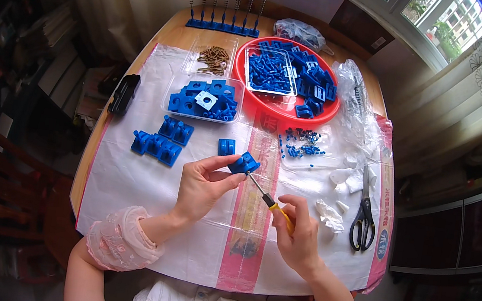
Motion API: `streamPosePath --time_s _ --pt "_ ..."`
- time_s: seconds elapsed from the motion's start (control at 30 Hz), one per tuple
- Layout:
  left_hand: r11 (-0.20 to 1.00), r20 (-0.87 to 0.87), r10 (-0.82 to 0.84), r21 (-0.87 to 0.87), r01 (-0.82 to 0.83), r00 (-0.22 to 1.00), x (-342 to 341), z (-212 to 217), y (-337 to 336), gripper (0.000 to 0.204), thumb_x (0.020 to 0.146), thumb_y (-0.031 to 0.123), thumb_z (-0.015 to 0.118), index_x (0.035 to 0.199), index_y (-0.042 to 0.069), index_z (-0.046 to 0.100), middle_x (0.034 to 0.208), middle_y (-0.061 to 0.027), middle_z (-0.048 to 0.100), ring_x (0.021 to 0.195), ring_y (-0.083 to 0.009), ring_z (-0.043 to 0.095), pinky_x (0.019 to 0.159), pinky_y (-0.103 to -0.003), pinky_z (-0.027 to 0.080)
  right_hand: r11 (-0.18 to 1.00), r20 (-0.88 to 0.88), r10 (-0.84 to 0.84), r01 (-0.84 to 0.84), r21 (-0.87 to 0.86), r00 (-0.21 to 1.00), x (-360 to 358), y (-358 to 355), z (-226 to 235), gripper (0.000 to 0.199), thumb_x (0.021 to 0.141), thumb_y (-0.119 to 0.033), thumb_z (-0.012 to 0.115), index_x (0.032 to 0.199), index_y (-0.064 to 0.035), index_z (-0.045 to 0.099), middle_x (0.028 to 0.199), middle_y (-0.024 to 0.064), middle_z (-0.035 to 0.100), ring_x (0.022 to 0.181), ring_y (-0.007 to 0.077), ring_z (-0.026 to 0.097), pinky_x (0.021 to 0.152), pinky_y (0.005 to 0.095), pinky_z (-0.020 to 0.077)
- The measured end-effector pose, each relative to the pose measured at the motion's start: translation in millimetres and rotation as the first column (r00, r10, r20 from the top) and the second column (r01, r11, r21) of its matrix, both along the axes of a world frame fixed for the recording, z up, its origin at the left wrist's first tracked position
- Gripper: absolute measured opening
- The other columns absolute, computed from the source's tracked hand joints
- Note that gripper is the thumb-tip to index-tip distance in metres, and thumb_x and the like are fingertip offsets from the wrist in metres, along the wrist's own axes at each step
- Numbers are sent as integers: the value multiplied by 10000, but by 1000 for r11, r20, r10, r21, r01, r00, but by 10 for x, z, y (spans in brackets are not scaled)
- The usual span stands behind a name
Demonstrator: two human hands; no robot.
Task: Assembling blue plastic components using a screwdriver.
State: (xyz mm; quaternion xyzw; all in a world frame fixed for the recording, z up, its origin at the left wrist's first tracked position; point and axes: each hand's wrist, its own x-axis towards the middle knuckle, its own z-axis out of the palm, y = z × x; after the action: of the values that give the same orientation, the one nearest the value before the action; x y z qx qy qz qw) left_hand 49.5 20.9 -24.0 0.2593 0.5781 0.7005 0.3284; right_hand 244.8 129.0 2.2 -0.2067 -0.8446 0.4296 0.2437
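My left hand (203, 185) grips a small blue plastic block (244, 163) between thumb and fingers, held above the white sheet on the table. A yellow-handled screwdriver (271, 202) is held in my right hand (297, 234), its metal tip pressed into the underside of that block. Both hands are near the middle of the table, close together. A loose blue block (227, 147) lies just beyond my left hand.
Finished blue pieces (160, 140) lie at left. Clear trays hold blue parts (205, 100) and brass screws (213, 58). A red round tray (246, 66) holds several blue parts. Black scissors (364, 218), white scraps (330, 214), small blue bits (301, 145) and a black case (124, 94) are nearby.
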Motion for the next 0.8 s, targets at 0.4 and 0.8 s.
streamPosePath --time_s 0.4,0.8 --pt "999 -145 -4 -36 -2 989 -52 12 -6 383 871 0 761 1245 -10 681 975 -136 769 863 -143 742 753 -220 586 697 43 -1 31 -717 999 -45 37 -46 253 914 -121 757 963 -61 516 808 32 632 500 25 469 413 199 309" --pt "1000 -150 15 3 -15 989 -78 -10 2 388 871 3 763 1248 -22 675 967 -137 769 857 -126 735 753 -208 577 994 77 -72 78 -73 994 -75 45 -204 196 937 -141 712 1009 32 653 787 135 650 619 202 608 569 318 473"
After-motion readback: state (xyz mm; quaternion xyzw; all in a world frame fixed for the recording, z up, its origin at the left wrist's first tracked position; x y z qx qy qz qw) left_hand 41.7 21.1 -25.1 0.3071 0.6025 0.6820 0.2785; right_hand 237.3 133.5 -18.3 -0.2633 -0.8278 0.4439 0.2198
